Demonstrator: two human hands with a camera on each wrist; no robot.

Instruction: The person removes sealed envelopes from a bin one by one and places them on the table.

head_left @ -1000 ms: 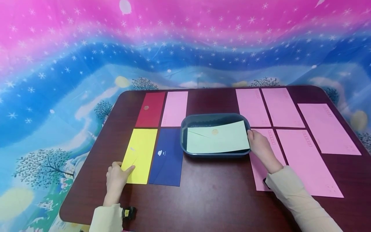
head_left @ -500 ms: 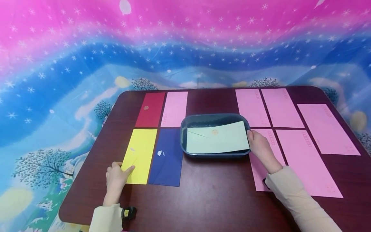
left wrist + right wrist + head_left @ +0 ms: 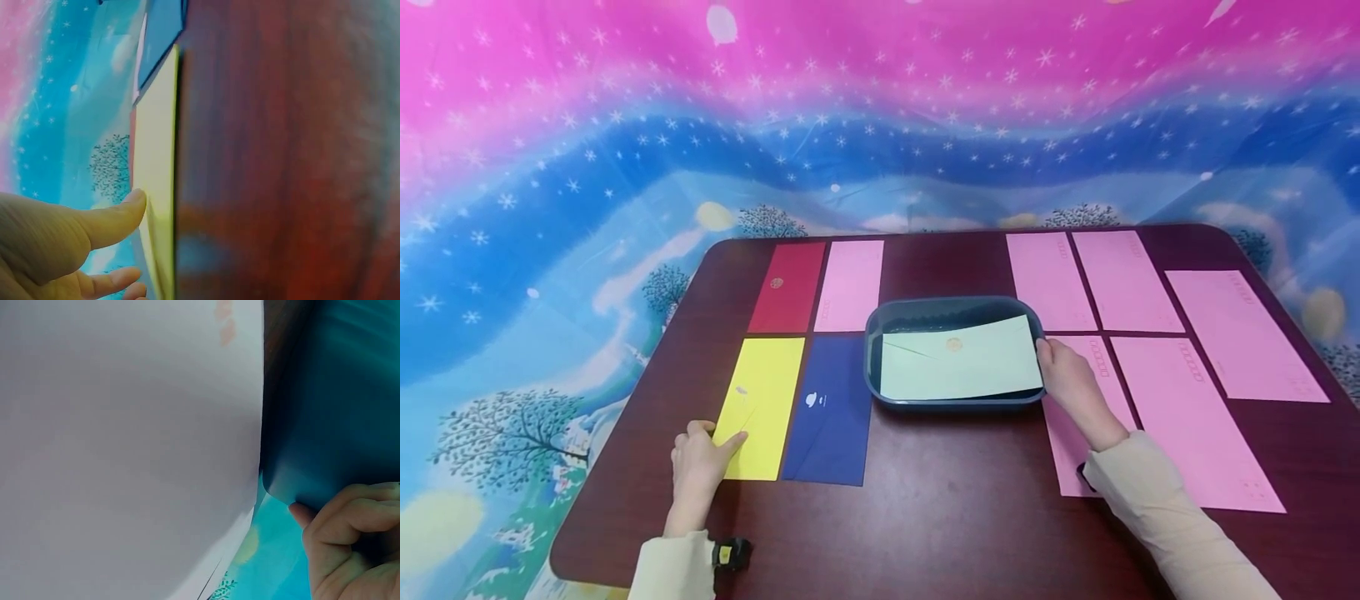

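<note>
My left hand (image 3: 696, 467) is at the lower left edge of a yellow envelope (image 3: 767, 400) on the table. Its thumb lies on the paper and the fingers bend at the edge, pinching it; the left wrist view shows the thumb tip (image 3: 136, 199) against the envelope. With my right hand (image 3: 1075, 383) I grip the right end of a dark blue plastic tub (image 3: 955, 406); in the right wrist view the fingers (image 3: 350, 531) curl at its side. A pale green envelope (image 3: 962, 367) with a round seal lies in the tub, tilted slightly.
Left of the tub lie a navy envelope (image 3: 831, 417), a red one (image 3: 786, 287) and a pink envelope (image 3: 850, 287). Several pink envelopes (image 3: 1187, 417) are laid out on the right, partly under my right arm. A patterned cloth (image 3: 880, 125) hangs behind the dark wooden table (image 3: 947, 517).
The head view has shifted very slightly. Both hands, the tub and the envelopes keep their places relative to one another.
</note>
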